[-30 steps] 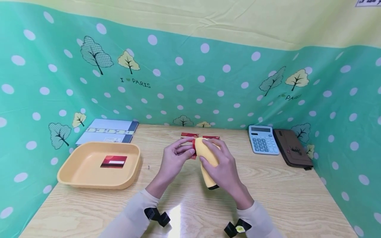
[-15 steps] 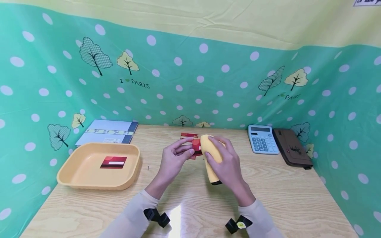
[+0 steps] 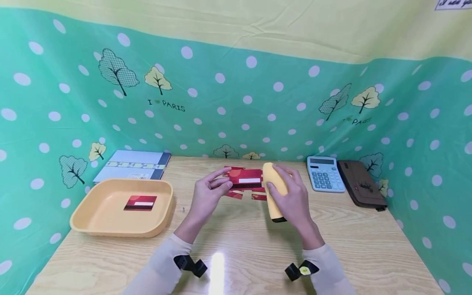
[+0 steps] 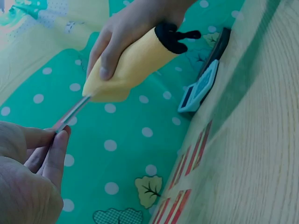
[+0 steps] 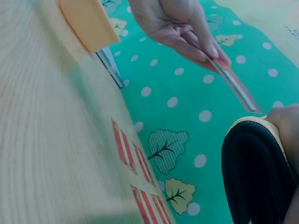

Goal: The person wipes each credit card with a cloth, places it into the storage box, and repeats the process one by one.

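My left hand (image 3: pixel 207 197) pinches a red card (image 3: pixel 244 179) with a white strip and a dark band by its left edge, off the table. My right hand (image 3: pixel 295 198) grips a pale-yellow, rounded, soft-looking object (image 3: pixel 272 207) with a black end. In the left wrist view, a black tab sticks out of that end. The card's right edge meets or almost meets the yellow object's upper part; whether they touch cannot be told. Beneath the held card, several red cards (image 4: pixel 198 147) lie on the table, partly hidden in the head view.
An orange tray (image 3: pixel 110 223) with one red card (image 3: pixel 140 203) in it stands on the left. Behind it lies a blue notebook (image 3: pixel 134 156). At the right are a light-blue calculator (image 3: pixel 326 174) and a brown zipped wallet (image 3: pixel 361 185). A green dotted cloth encloses the table (image 3: pixel 236 258).
My right hand and the yellow object have moved right, away from my left hand, uncovering the pinched card, which was mostly hidden behind the object. My left hand has shifted slightly left.
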A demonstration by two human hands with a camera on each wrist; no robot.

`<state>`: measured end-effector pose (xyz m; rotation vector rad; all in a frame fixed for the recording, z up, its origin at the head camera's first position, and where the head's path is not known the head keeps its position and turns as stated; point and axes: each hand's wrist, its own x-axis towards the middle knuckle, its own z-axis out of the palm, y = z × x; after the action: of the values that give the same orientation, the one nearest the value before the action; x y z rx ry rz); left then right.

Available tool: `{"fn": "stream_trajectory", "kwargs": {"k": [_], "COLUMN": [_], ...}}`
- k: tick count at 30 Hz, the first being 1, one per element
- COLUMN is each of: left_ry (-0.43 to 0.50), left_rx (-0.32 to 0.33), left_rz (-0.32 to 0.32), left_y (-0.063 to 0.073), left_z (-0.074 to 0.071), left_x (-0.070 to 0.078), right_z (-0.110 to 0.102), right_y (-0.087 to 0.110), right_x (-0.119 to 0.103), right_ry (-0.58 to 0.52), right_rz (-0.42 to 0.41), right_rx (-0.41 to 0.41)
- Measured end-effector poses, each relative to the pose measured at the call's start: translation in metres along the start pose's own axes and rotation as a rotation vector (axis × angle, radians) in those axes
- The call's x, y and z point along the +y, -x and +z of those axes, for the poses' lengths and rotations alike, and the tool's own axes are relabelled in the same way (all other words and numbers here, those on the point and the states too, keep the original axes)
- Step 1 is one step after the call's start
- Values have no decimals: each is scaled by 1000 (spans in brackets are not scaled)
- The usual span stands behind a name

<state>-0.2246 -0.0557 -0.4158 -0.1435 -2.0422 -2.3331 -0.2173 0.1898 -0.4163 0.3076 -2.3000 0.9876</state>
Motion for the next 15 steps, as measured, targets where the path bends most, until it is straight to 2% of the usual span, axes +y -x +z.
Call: {"fn": "stream_trajectory", "kwargs": {"k": [7,15], "left_ry": [20,39], "left_rx": [7,7], "left_rz": [4,26], "left_y": [-3,-2], "left_z": [-6,-13], "left_x": [3,14], "right_z": [-10,-13], "right_y": [-5,-6], "right_x": [6,8], "right_ry": [-40,-67], "right_rz": [7,17], "right_rx": [38,30]}}
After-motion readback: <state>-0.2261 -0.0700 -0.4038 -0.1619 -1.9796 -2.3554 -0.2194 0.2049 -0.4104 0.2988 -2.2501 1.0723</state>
